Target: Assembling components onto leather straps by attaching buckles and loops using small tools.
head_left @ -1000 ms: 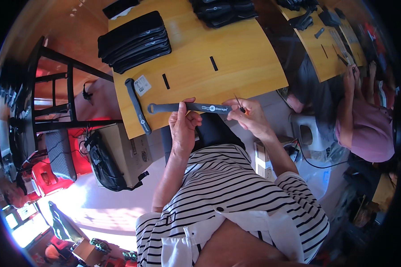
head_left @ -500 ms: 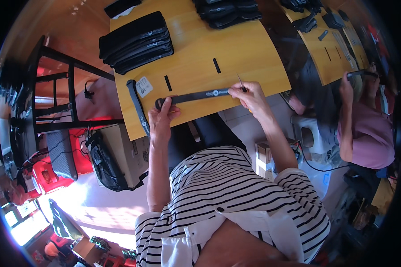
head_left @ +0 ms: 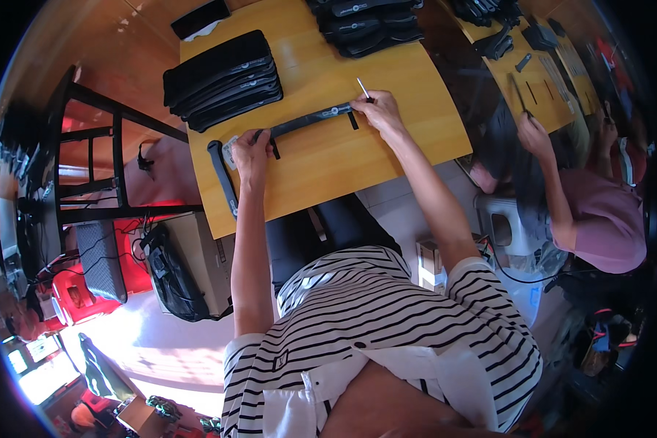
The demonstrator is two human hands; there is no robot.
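Note:
A long black strap (head_left: pixel 310 119) with a small light print stretches between my two hands over the yellow table (head_left: pixel 321 171). My left hand (head_left: pixel 250 157) pinches its left end. My right hand (head_left: pixel 381 113) grips the other end, and a thin metal-tipped tool (head_left: pixel 363 89) sticks up from the same fingers; its handle is mostly hidden. Beneath the strap's ends are two short black strips, the left strip (head_left: pixel 276 150) and the right strip (head_left: pixel 355 123). Left of my left hand, a second black strap (head_left: pixel 222 175) lies beside a white label (head_left: pixel 228 151), partly covered by that hand.
A stack of folded black goods (head_left: pixel 223 80) stands at the far left of the table, with another black pile (head_left: pixel 365 25) farther right. A black metal frame (head_left: pixel 117 153) stands left of the table. At right, a co-worker in a pink top (head_left: pixel 602 215) sits at another table.
Both hands have moved away from me with the strap, from the near table edge to over the black strips. The tool's tip now points up and left. The co-worker's arm has moved.

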